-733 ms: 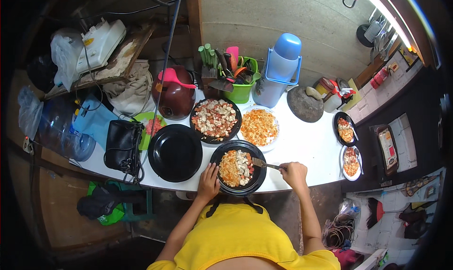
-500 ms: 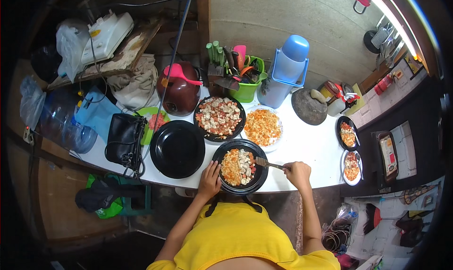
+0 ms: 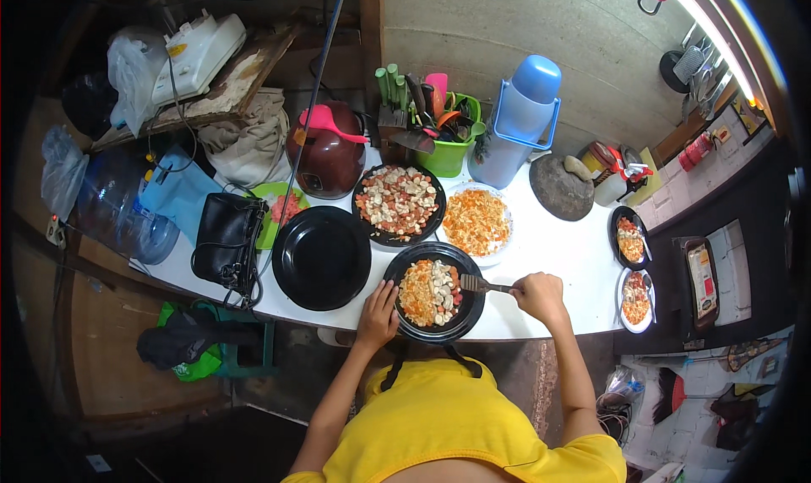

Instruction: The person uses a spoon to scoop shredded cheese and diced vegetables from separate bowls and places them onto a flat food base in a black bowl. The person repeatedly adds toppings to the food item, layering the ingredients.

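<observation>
White worktop [image 3: 553,251] is crowded with dishes. At its near edge, the black plate [image 3: 435,290] is steadied by left hand [image 3: 378,307] fingers; a fork [image 3: 483,286], gripped by the right hand [image 3: 537,295], lies pointing left into its food.

Head-worn fisheye view, 1 camera, looking almost straight down from well above the white counter [image 3: 553,246], which curves across mid-frame with its near edge toward the wearer. The yellow-shirted torso [image 3: 439,424] fills the lower edge; both forearms rise from it to the counter's near edge. Straight lines bow toward the dark circular rim; the wall lies at the top
</observation>
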### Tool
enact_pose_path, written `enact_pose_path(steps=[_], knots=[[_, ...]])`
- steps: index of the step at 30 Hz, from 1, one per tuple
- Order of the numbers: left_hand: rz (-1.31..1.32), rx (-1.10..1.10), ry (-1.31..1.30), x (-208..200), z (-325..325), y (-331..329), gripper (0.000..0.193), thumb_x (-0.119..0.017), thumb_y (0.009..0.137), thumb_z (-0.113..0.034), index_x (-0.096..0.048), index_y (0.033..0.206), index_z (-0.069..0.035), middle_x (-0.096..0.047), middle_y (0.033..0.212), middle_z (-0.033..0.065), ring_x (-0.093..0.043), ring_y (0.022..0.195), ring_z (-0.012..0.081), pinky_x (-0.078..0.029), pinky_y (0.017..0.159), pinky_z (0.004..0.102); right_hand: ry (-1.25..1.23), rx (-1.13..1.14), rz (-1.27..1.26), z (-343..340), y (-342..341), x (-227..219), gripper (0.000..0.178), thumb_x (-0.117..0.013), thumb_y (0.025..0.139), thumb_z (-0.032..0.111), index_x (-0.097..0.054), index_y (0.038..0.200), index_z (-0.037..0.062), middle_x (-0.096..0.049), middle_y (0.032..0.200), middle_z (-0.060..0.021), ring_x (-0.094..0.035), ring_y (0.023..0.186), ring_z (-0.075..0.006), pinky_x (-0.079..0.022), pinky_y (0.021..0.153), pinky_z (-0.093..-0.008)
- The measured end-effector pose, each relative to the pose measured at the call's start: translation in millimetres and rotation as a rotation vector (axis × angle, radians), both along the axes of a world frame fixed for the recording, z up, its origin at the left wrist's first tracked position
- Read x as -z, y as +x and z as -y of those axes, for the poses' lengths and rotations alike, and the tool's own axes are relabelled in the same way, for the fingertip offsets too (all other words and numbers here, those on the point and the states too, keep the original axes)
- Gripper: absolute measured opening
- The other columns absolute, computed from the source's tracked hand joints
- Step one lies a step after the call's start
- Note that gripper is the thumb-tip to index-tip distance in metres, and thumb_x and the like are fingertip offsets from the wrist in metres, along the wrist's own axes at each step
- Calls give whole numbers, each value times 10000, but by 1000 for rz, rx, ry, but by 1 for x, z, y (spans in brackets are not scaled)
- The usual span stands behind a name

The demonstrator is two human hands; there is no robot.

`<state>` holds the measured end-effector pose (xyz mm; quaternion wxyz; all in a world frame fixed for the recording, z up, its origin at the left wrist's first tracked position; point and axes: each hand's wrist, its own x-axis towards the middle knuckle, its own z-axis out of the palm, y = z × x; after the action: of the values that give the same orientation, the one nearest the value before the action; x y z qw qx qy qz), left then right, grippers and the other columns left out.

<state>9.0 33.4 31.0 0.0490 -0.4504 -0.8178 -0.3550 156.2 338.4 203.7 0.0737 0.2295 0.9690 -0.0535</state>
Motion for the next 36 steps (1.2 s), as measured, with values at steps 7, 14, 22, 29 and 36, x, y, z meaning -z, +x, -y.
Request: enact_pose_path(steps=[7, 14, 22, 29, 36], knots=[[16, 0, 1, 0, 1, 0, 497, -503, 866, -107, -518, 1346, 17, -463, 1435, 202, -406, 1358, 381, -350, 1102, 475, 69, 30, -217, 6, -14, -15, 159, -735, 776, 234, -751, 882, 117, -675, 714, -99, -662, 660, -300, -496, 608, -428], [13, -3, -11, 1, 1, 0, 500, -506, 869, -112, -515, 1355, 10, -459, 1443, 194, -401, 1365, 373, -350, 1101, 473, 215, -169, -569, 21, -76, 14, 203, -702, 741, 92, -730, 942, 98, -668, 856, -67, -651, 802, -225, -464, 710, -378], [10, 2, -26, 0, 3, -1, 514, -541, 860, -124, -509, 1349, 30, -470, 1431, 200, -400, 1368, 363, -362, 1091, 467, 378, -230, -474, 51, -123, 30, 200, -611, 777, 76, -754, 916, 90, -657, 853, -47, -635, 823, -216, -454, 751, -366], [8, 20, -8, -4, 2, -3, 511, -552, 862, -130, -510, 1347, 27, -464, 1434, 202, -403, 1365, 360, -365, 1090, 465, 395, -250, -464, 51, -146, 49, 197, -595, 776, 70, -749, 896, 96, -654, 831, -64, -645, 795, -228, -460, 716, -356], [-2, 11, -11, -1, 3, -1, 503, -547, 866, -137, -516, 1345, 15, -460, 1437, 200, -402, 1367, 355, -357, 1102, 458, 323, -280, -507, 41, -162, 66, 141, -672, 739, 103, -729, 865, 74, -646, 808, -89, -671, 745, -255, -503, 676, -394]])
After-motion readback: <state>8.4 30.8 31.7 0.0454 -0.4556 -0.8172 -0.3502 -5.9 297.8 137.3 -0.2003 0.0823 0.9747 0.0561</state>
